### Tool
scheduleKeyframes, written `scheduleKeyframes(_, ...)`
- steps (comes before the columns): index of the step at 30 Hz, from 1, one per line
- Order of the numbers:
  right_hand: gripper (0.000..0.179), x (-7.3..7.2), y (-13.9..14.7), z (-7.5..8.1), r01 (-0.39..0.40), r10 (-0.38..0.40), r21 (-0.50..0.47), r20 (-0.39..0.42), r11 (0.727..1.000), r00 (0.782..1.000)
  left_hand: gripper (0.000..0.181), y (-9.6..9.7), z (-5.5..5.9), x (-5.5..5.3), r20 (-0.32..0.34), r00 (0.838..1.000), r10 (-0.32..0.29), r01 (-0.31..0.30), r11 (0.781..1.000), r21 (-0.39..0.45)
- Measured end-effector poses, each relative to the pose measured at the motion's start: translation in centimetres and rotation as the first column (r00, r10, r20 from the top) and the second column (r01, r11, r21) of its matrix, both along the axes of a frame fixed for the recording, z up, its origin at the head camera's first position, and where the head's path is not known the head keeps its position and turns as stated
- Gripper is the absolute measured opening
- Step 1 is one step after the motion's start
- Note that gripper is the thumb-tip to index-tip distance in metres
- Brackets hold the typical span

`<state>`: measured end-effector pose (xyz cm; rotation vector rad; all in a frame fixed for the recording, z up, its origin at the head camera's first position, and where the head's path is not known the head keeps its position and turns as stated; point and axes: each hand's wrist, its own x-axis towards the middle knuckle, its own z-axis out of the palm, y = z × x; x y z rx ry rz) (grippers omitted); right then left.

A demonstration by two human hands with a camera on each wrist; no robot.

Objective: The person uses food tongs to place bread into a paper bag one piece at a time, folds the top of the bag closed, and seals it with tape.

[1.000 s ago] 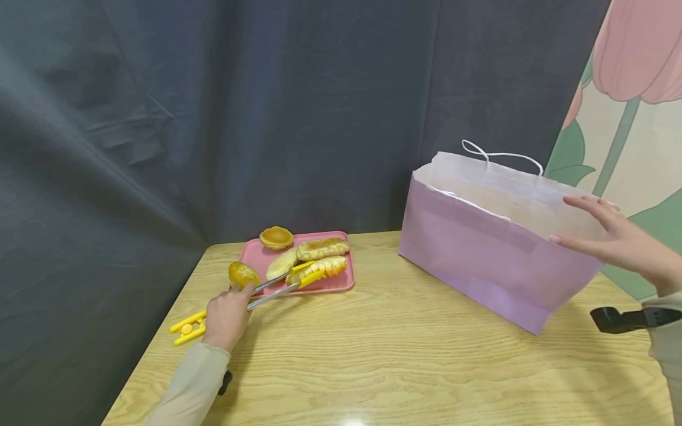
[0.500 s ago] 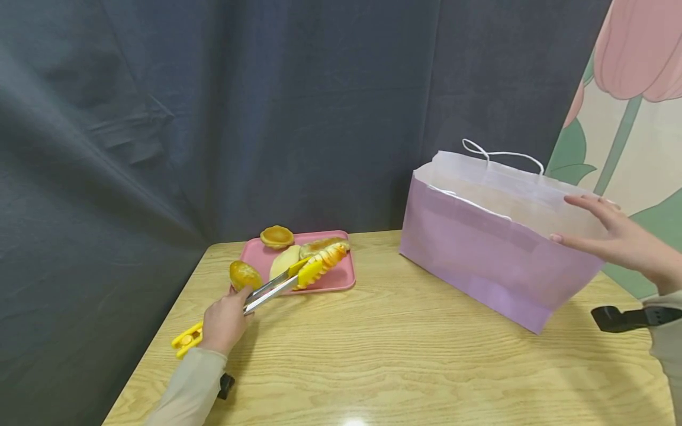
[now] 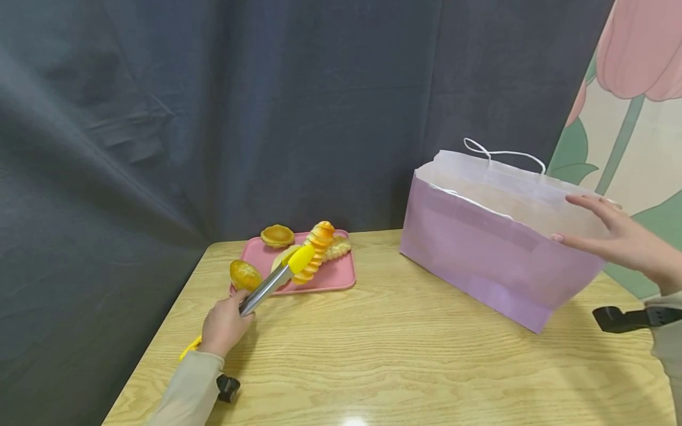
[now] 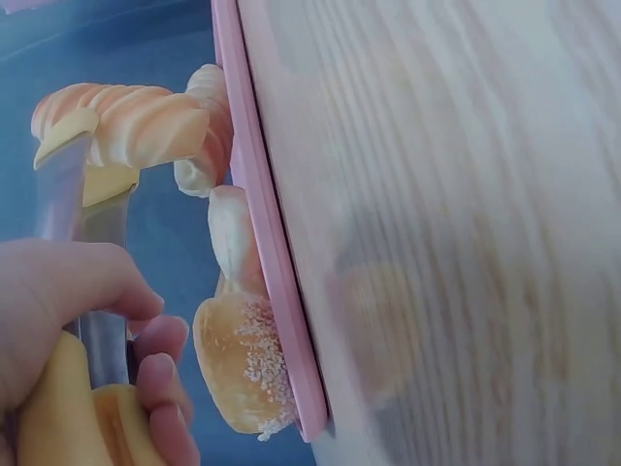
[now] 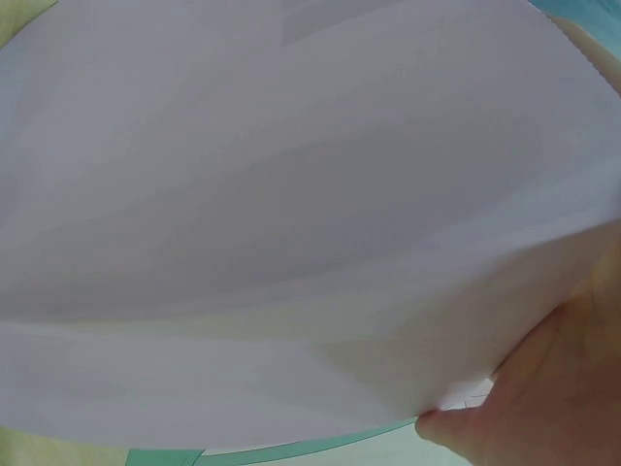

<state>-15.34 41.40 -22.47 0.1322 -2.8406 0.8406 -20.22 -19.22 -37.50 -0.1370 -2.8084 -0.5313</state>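
Note:
My left hand [image 3: 226, 324] grips a pair of metal tongs [image 3: 264, 291] with yellow tips and handles. Between the tong tips is a spiral-ridged bread roll [image 3: 319, 239], tilted and raised above the pink tray [image 3: 341, 277]. In the left wrist view, thumb and fingers curl round the tongs, and the ridged roll [image 4: 146, 124] sticks out past the tips. A large lilac paper bag [image 3: 479, 254] stands with its mouth spread at the right. My right hand [image 3: 620, 236] rests against the bag's right side, fingers extended and thumb apart; the right wrist view shows its thumb at the paper's edge.
On the tray lie a round tart [image 3: 277, 236], a sugar-topped bun [image 3: 245, 276], a partly covered pale bun [image 3: 279, 260] and another bread roll [image 3: 337, 248]. White cord handles [image 3: 514, 155] rise from the bag. A dark curtain [image 3: 319, 118] hangs behind the wooden table [image 3: 373, 355].
My left hand has turned the tongs and lifted the ridged roll off the tray, swinging it from lying flat to a steep tilt. The tongs have closed on it. My right hand has stayed at the bag.

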Motion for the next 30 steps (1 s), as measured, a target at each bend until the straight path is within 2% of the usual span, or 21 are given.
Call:
scheduleKeyframes(10, 0.085, -0.1, 0.4, -0.3, 0.002, -0.002, -0.002, -0.010, 1.000, 1.000, 0.037, 0.4, 0.0, 0.3, 0.026, 1.000, -0.011, 0.009, 0.996, 0.088)
scheduleKeyframes(14, 0.085, -0.1, 0.5, -0.4, 0.006, -0.006, -0.008, -0.011, 1.000, 1.000, 0.037, 0.6, 0.0, 0.3, 0.053, 0.998, -0.021, 0.013, 0.989, 0.147)
scheduleKeyframes(24, 0.085, 0.1, -0.1, -0.1, 0.003, -0.003, 0.003, -0.017, 1.000, 1.000, 0.032, 1.0, -0.3, 0.1, 0.147, 0.987, -0.066, 0.012, 0.941, 0.338)
scheduleKeyframes(30, 0.084, 0.0, -0.1, -0.1, 0.001, -0.001, 0.002, -0.023, 1.000, 1.000, 0.032, 1.6, -0.4, -0.1, 0.172, 0.982, -0.077, 0.003, 0.919, 0.395)
